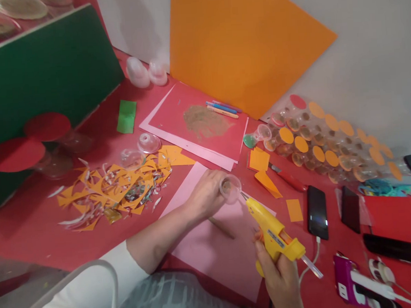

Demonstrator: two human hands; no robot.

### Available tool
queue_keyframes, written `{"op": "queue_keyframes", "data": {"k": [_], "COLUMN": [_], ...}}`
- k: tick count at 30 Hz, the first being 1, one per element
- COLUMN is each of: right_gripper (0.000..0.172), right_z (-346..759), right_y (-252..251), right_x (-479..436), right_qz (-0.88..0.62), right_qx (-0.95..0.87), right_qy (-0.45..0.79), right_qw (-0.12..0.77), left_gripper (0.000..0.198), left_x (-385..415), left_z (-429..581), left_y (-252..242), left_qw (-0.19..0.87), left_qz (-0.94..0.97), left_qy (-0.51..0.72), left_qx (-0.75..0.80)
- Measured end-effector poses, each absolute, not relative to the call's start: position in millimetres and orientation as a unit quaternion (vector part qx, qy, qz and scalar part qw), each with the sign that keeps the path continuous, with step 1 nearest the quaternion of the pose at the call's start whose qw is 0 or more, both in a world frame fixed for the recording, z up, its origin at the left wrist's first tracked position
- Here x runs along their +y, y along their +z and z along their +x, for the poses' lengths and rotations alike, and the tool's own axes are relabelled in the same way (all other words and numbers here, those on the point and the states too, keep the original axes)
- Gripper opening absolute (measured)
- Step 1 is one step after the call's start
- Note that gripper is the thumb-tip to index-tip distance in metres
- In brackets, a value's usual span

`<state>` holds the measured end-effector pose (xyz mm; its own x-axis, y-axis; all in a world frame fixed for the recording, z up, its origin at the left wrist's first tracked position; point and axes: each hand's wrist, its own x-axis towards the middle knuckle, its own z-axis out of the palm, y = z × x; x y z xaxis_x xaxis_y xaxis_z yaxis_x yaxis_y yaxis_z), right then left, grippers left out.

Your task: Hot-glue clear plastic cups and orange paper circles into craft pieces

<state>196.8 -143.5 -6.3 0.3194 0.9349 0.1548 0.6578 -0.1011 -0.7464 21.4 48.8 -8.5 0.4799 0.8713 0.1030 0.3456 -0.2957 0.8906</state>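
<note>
My left hand [208, 193] is closed round a small clear plastic cup [230, 188], held on its side over a pink paper sheet [217, 239]. My right hand [281, 277] grips a yellow glue gun [274, 231]. The gun's nozzle points up-left and touches the rim of the cup. A glue stick pokes out of the gun's back end.
Orange paper scraps [117, 187] lie at the left beside loose clear cups [149, 142]. Rows of cups capped with orange discs [323, 140] fill the right. Two phones [317, 212], red-handled scissors [288, 179], pens [223, 108], a green board [44, 75] and an orange sheet [240, 40] surround the work area.
</note>
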Motion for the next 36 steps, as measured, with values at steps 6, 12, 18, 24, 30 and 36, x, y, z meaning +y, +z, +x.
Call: {"op": "queue_keyframes", "data": {"k": [6,12,18,24,30,36], "right_gripper": [0.033,0.039,0.048,0.044,0.046,0.051], "right_z": [195.0,194.1,188.1,187.9,186.4,183.1], "right_y": [-8.1,-0.5,11.5,9.5,12.5,17.9], "right_x": [-140.6,-133.9,-122.1,-119.8,-115.9,-115.8], "right_qz": [-0.721,-0.726,-0.753,-0.743,-0.749,-0.749], "right_qx": [-0.554,-0.547,-0.503,-0.507,-0.509,-0.499], "right_qy": [0.143,0.135,0.181,0.188,0.175,0.189], "right_qw": [0.390,0.394,0.385,0.395,0.387,0.394], "left_gripper": [0.027,0.026,0.024,0.025,0.029,0.031], "left_x": [48.3,48.6,48.7,47.1,47.4,48.6], "left_z": [21.3,20.9,20.4,22.7,22.3,19.4], "left_y": [-11.2,-12.9,-13.1,-20.2,-18.7,-11.9], "left_qw": [0.432,0.430,0.427,0.428,0.435,0.434], "left_qz": [0.745,0.750,0.750,0.745,0.746,0.751], "left_qy": [0.305,0.293,0.297,0.320,0.310,0.305], "left_qx": [0.407,0.409,0.409,0.398,0.397,0.394]}}
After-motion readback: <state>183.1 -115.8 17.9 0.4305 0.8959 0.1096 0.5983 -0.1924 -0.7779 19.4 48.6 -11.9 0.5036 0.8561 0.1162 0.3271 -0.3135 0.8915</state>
